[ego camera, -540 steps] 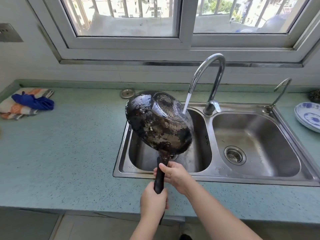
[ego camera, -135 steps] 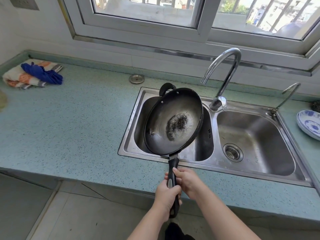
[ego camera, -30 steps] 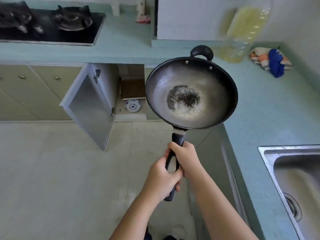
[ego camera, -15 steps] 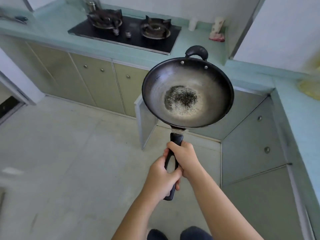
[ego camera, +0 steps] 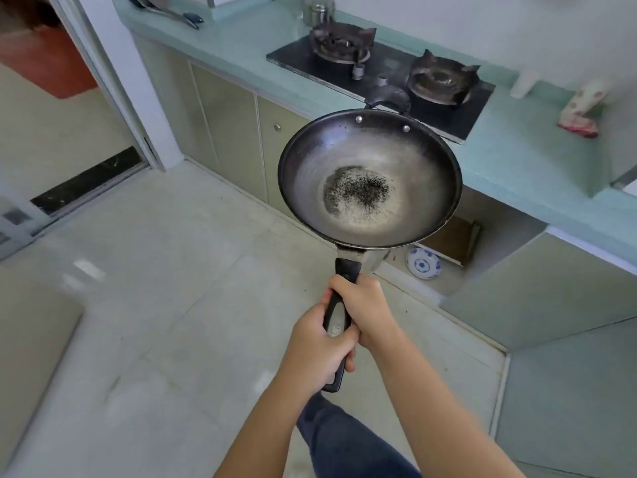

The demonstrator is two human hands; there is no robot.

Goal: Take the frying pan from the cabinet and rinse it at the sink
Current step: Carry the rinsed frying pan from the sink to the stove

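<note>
Held aloft just beyond left hand (ego camera: 320,350) and right hand (ego camera: 365,308), both curled tight round long black handle (ego camera: 339,315): round dark steel frying pan (ego camera: 368,181). Likely heavy, rigid, perhaps slick; best gripped two-handed at handle.

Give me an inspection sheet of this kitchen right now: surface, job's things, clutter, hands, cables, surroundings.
Surface: pale green countertop, black two-burner gas hob set into it.
Job's things: dark round metal frying pan held over the floor, dark speckled patch in its middle; cabinet bay under the counter open.
Clutter: metal canister, red-and-white packet on the counter; blue-and-white dish in the open cabinet.
Hands: left hand and right hand both grip the pan's black handle, right nearer the pan.
Cables: nothing seen.
Surroundings: pale tiled floor, doorway at left.
</note>
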